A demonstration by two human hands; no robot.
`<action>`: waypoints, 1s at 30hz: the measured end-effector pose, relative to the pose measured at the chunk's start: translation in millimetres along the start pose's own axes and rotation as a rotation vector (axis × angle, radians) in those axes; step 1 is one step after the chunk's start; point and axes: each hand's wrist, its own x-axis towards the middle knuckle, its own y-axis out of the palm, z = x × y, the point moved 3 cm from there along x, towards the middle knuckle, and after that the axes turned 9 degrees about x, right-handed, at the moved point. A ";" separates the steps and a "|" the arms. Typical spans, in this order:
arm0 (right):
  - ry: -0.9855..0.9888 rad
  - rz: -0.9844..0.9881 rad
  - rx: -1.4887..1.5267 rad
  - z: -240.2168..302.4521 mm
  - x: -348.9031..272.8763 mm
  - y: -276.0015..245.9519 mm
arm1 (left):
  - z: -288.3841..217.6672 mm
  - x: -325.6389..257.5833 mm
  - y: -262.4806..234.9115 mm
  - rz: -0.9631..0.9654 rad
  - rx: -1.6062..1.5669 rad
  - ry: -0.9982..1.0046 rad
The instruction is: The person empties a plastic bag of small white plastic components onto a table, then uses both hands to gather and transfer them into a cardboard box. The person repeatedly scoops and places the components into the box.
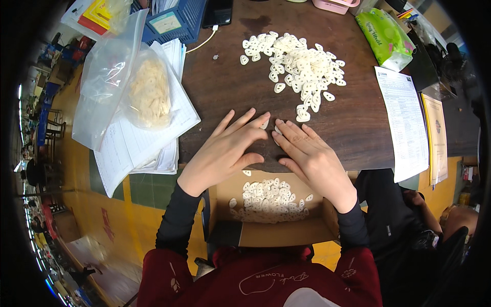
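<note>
My left hand (227, 148) lies flat on the dark wooden table (225, 87), fingers spread and pointing up and right. My right hand (309, 153) lies beside it, fingers pointing up and left. Between the fingertips of both hands sit a few small white plastic pieces (276, 128). A large heap of the same white pieces (299, 66) is spread on the table beyond the hands. Below the table's near edge, an open cardboard box (271, 233) on my lap holds several more white pieces (268, 197).
A clear plastic bag of pale pieces (148, 92) rests on a stack of papers (153, 138) at the left. Printed sheets (406, 120) lie at the right, a green packet (386, 38) at the back right, a blue basket (176, 20) at the back.
</note>
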 end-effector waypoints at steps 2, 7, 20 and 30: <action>-0.001 0.023 -0.017 1.4 -6.3 2.6 | 3.4 -0.4 -1.8 0.011 -0.060 -0.043; -0.048 0.163 0.006 22.4 -31.7 4.3 | 4.7 20.9 4.9 -0.136 0.192 -0.047; -0.020 0.113 0.147 23.6 -28.4 -31.9 | 12.5 27.6 5.6 0.021 0.147 0.007; -0.155 0.149 0.053 16.1 9.4 23.7 | 12.8 -1.2 -17.7 -0.132 -0.385 -0.195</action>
